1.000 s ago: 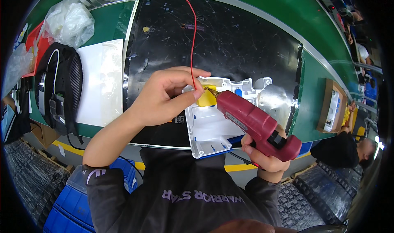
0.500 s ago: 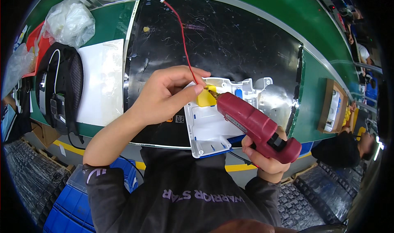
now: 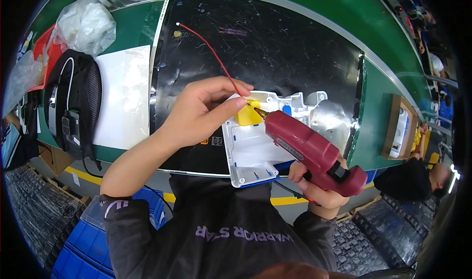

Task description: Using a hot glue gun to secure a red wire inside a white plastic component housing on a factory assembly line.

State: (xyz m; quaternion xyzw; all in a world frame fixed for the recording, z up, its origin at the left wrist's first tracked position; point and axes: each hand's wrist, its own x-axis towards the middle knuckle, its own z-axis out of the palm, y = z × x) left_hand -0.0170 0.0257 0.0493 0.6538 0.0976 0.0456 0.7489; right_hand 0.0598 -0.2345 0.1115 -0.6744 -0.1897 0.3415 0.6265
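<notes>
A white plastic housing (image 3: 253,149) with blue bits lies at the near edge of the black mat. Near its far left corner sits a yellow block (image 3: 248,116). My left hand (image 3: 204,109) is closed over that corner, pinching a red wire (image 3: 215,50) between thumb and fingers. The wire runs away from me across the mat to a small white connector (image 3: 178,24). In my right hand (image 3: 319,190) is a dark red glue gun (image 3: 302,141). Its brass tip (image 3: 260,112) points left, close to the yellow block; whether they touch I cannot tell.
A black mesh bag (image 3: 83,102) and white sheet (image 3: 123,97) lie to the left, with a clear plastic bag (image 3: 88,26) behind. An open cardboard box (image 3: 392,139) with white parts stands at right. Beyond it is another person (image 3: 405,178). Blue crates (image 3: 93,244) stand below the table.
The glue gun has moved slightly right, its tip drawing back from the thumb. The wire's free end has swung left and toward me. My left hand keeps its pinch.
</notes>
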